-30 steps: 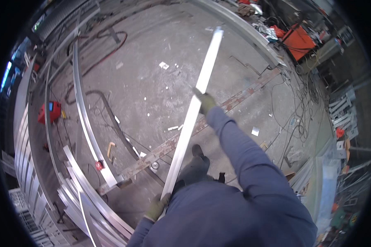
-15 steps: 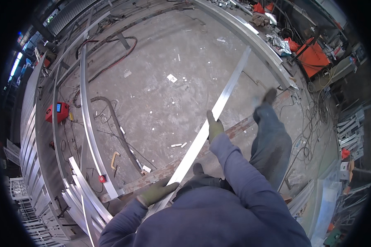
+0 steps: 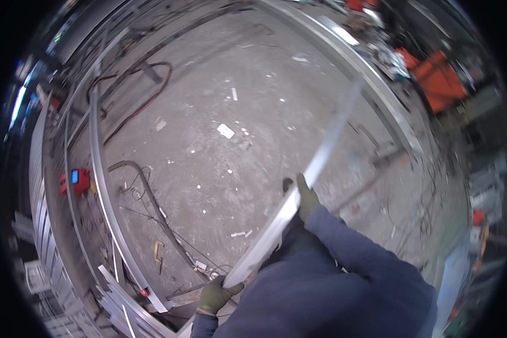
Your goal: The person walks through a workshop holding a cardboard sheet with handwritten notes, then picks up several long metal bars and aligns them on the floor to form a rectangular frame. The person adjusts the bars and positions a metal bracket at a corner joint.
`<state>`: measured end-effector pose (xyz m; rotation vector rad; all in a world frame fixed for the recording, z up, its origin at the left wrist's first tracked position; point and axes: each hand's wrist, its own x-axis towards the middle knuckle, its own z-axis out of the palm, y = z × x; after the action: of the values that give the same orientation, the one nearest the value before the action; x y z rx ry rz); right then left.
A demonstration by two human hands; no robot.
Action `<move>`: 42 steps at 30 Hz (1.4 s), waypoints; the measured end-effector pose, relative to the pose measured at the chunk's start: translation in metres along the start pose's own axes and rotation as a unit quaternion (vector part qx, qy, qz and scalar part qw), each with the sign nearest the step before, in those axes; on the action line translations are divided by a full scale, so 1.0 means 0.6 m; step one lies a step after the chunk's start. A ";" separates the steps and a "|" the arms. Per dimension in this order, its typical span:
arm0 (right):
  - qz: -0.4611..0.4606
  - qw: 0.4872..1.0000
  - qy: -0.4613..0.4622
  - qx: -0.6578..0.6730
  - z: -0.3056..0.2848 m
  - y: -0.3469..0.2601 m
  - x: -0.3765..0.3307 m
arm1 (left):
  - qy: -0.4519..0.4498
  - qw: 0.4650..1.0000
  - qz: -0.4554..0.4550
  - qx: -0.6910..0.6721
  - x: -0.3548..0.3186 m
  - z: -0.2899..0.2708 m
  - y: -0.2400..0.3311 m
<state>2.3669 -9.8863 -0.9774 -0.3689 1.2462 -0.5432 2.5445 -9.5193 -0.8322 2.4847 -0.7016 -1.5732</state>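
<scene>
A long silver metal bar (image 3: pixel 263 243) runs slantwise in front of me, from the lower middle up to the far right. My gloved right hand (image 3: pixel 308 199) grips it partway along, the thumb lying over its near side. Lower down, my gloved left hand (image 3: pixel 216 296) is closed round the bar beside my body. The bar's far end is blurred and appears close to a long metal beam (image 3: pixel 372 66). Part of the fingers of both hands is hidden behind the bar.
On the left stand long metal rails (image 3: pixel 104 191), a red device with a small screen (image 3: pixel 80 181), and stacked silver bars (image 3: pixel 121 304). A dark hose (image 3: pixel 155 205) and an orange-yellow clamp-like piece (image 3: pixel 157 252) lie on the floor. An orange box (image 3: pixel 439 81) sits far right.
My body has turned and stepped, shifting the whole view. The bar has moved along with both hands, and its far end now reaches nearer the far-right beam. Both hands keep hold of it.
</scene>
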 end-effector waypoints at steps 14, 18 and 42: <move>0.008 0.996 -0.085 0.013 0.292 -0.567 0.356 | 0.003 0.998 -0.060 -0.006 0.269 -0.370 0.571; -0.056 0.997 -0.042 0.039 0.356 -0.601 0.392 | 0.136 0.991 -0.007 -0.004 0.262 -0.406 0.581; -0.143 0.990 -0.006 -0.016 1.374 -0.667 0.802 | 0.318 0.942 -0.104 0.036 1.088 -1.544 0.398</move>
<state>3.1870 -10.5129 -0.9029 -0.5833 1.1981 -0.7642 3.5140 -10.1522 -0.8702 2.9435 -0.4046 -0.6895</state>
